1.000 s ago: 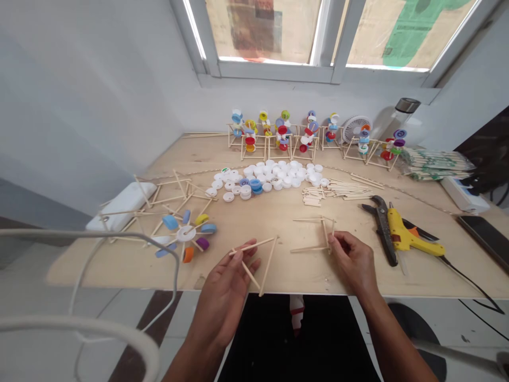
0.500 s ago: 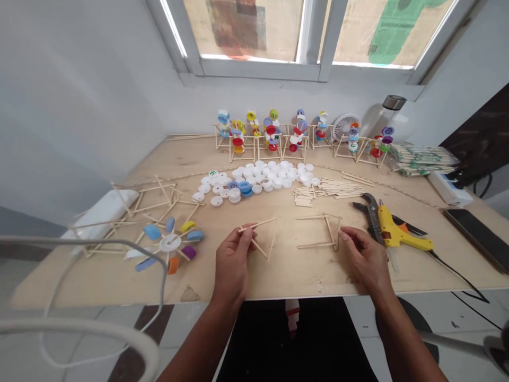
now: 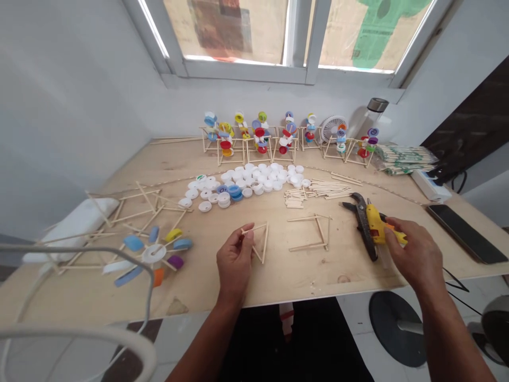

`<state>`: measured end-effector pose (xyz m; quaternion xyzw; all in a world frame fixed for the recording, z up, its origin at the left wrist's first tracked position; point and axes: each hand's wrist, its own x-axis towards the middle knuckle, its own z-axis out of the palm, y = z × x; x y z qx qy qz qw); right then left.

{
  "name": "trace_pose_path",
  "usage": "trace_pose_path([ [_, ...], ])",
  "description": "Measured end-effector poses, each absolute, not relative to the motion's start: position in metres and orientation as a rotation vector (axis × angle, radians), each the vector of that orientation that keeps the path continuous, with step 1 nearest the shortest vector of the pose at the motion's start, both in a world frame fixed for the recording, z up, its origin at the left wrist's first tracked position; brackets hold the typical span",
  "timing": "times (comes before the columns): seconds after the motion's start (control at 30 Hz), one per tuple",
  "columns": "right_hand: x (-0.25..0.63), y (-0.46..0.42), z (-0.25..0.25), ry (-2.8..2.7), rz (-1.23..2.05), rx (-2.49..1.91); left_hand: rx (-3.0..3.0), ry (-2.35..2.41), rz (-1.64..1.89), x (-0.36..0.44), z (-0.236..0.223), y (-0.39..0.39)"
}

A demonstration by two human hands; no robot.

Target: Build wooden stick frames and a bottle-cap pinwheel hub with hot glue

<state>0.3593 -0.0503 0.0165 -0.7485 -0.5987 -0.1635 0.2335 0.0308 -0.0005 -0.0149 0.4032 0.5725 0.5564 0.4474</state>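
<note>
Pinched in my left hand [image 3: 234, 260] is a triangle of thin wooden sticks [image 3: 265, 240], raised just above the table. My right hand [image 3: 417, 254] is closed around the handle of a yellow hot glue gun [image 3: 374, 223], whose nozzle points away from me. Black-handled cutters [image 3: 365, 228] lie against the gun's left side. Between my hands a second stick frame [image 3: 321, 231] rests on the wood, with two long sticks reaching left from its upright end.
White bottle caps [image 3: 254, 178] and cut sticks [image 3: 330, 188] lie mid-table. Finished cap wheels on stick stands [image 3: 260, 143] line the back. A cap wheel [image 3: 154, 253] and stick frames [image 3: 139, 207] sit left, near a grey cable [image 3: 149, 276]. A phone [image 3: 465, 233] lies right.
My right hand has left the stick frame in the middle and moved right onto the glue gun. My left hand still holds the triangle, now turned slightly. The view has shifted right.
</note>
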Motion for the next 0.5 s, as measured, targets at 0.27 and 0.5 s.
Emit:
trace_pose_path([
  [0.27,0.403,-0.049,-0.004,-2.011,-0.601,-2.207,0.998,1.396,1.345,0.029,-0.017,-0.002],
  [0.5,0.419,-0.041,-0.009,-2.180,-0.577,-2.184,1.053,1.343,1.344,0.028,-0.025,-0.003],
])
